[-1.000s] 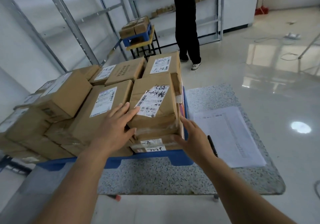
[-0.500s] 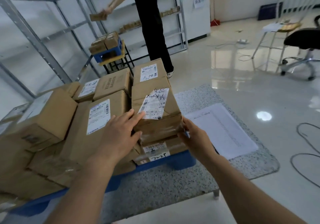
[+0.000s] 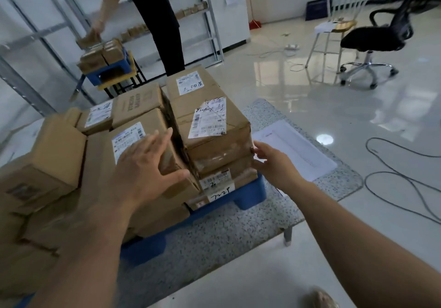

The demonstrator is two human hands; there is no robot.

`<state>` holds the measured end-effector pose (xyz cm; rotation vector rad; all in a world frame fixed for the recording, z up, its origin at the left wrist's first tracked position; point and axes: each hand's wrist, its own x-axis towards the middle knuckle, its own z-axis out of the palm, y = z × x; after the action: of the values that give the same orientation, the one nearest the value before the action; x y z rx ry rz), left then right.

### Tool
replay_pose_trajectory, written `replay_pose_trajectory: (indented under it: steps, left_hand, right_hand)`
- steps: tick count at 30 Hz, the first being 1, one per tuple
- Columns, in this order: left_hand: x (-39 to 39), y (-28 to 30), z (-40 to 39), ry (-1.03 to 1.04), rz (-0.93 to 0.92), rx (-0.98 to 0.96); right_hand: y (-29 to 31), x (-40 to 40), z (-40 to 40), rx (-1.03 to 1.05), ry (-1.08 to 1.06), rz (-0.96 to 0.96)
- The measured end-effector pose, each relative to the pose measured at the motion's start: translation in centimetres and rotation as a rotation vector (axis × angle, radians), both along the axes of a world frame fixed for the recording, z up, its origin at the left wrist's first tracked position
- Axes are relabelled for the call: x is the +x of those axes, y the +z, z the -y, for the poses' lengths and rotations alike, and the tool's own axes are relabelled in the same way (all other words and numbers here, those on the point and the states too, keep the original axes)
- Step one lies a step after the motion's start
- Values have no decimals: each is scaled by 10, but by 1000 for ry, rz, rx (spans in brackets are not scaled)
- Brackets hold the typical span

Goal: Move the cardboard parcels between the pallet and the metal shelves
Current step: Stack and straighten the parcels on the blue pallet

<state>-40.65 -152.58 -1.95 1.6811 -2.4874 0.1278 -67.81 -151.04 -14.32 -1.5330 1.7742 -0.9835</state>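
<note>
Both hands [image 3: 148,164] [image 3: 274,164] hide the parcel's [image 3: 214,138] gripped sides.

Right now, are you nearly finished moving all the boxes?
Not nearly. A few small parcels already sit on the far metal shelves. The left hand and right hand are closing on the top parcel. The blue pallet still carries many parcels.

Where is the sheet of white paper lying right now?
In the head view, the white paper lies on the speckled table, right of the blue pallet.
</note>
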Motion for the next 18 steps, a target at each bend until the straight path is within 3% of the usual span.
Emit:
replay_pose_trajectory:
  steps: [4,18]
  left_hand:
    - [34,-1,-8,-2,91,133]
    - [51,0,11,-96,171,104]
  right_hand:
    - [-2,16,-9,-35,-49,66]
    - [-9,35,-13,-53,-186,164]
